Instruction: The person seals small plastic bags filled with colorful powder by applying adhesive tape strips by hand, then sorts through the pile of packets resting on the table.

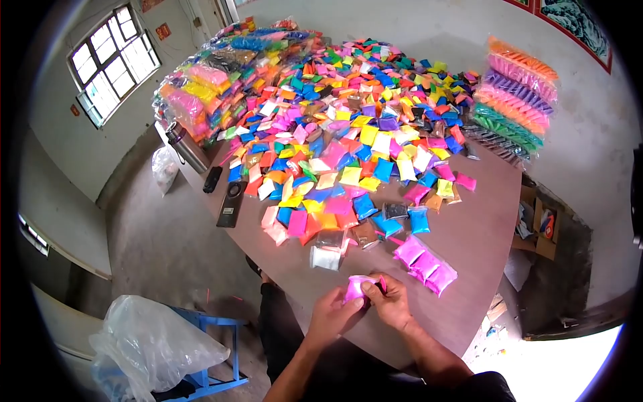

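A small pink packet [355,288] is pinched between my two hands at the table's near edge. My left hand [329,313] grips it from the left, fingers closed. On its right side my right hand [391,305] is closed on it too, and a small dark and pink bit shows by the fingers, too small to name. A joined strip of pink packets [426,265] lies just beyond my right hand. Close by, past my left hand, rest a white packet [325,258] and a brown packet [366,234].
A big heap of coloured packets [348,137] covers the table [469,221]. Bagged packets [201,94] pile up at the left, others [512,100] at the right. A steel flask [189,149] and a black remote-like object [230,204] stand near the left edge. A blue stool [224,348] bears a plastic bag.
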Demonstrator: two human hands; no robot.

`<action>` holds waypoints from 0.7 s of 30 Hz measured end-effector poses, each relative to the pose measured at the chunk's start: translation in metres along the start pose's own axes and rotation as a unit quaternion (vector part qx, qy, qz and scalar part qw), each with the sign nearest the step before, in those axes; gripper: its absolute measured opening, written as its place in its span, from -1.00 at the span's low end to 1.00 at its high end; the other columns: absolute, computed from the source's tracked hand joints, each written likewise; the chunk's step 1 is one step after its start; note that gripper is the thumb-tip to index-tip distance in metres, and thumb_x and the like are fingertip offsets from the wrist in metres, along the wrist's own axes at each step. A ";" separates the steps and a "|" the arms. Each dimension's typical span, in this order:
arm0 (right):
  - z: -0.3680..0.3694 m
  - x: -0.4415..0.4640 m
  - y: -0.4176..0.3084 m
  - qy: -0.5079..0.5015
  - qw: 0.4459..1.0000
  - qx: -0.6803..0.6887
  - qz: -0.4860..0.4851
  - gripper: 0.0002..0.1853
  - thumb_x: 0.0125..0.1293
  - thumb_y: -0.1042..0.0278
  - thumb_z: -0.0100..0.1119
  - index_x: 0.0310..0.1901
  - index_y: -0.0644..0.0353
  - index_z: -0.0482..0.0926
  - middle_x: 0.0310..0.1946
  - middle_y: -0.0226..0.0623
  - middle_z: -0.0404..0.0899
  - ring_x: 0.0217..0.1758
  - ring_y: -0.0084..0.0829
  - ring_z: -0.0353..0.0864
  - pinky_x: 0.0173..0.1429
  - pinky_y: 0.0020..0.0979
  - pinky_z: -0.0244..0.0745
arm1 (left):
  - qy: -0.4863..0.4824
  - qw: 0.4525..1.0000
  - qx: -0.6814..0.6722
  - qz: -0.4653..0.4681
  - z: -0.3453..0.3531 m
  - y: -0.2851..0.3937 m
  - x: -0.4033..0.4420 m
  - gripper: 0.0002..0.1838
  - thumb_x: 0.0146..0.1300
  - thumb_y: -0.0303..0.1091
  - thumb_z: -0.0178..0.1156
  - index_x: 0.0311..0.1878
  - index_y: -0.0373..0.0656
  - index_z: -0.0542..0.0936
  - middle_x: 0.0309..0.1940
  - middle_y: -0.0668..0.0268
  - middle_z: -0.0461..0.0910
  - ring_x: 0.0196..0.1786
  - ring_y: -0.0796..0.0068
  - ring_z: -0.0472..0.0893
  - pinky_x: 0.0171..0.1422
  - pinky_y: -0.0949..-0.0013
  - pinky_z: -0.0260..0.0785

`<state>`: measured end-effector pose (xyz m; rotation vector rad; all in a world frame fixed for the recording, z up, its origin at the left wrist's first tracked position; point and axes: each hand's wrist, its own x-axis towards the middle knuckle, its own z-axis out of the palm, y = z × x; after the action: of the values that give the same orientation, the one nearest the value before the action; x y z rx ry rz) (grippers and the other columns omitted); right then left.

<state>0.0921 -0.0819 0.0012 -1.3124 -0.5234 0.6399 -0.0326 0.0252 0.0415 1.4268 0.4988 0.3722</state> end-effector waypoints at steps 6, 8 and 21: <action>0.006 -0.005 -0.011 -0.018 1.000 -0.018 0.013 -0.88 0.52 0.37 0.32 -0.09 0.23 0.70 -0.36 -0.65 0.59 -0.30 -0.79 0.44 -0.21 -0.60 0.43 | 0.038 0.998 0.008 -0.040 -0.007 -0.001 0.000 -0.74 0.54 -0.32 0.27 0.09 -0.33 0.66 -0.12 0.39 0.69 -0.14 0.69 0.59 -0.02 0.51 0.45; 0.007 -0.005 -0.011 -0.016 0.999 -0.025 0.018 -0.88 0.52 0.36 0.32 -0.09 0.24 0.70 -0.37 -0.65 0.58 -0.30 -0.80 0.45 -0.22 -0.60 0.43 | 0.042 0.999 0.014 -0.029 -0.009 -0.007 -0.001 -0.74 0.54 -0.32 0.27 0.09 -0.34 0.66 -0.11 0.39 0.69 -0.12 0.69 0.59 -0.01 0.53 0.44; 0.010 -0.005 -0.014 -0.021 0.998 -0.052 -0.016 -0.92 0.47 0.45 0.35 -0.16 0.25 0.68 -0.38 -0.57 0.60 -0.31 -0.77 0.49 -0.22 -0.55 0.47 | 0.077 0.996 -0.055 0.001 -0.006 -0.016 0.004 -0.79 0.54 -0.36 0.26 0.06 -0.31 0.68 -0.16 0.38 0.71 -0.12 0.67 0.62 0.01 0.50 0.48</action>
<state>0.0831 -0.0799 0.0171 -1.3872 -0.6181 0.6214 -0.0333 0.0309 0.0243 1.2979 0.5932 0.5066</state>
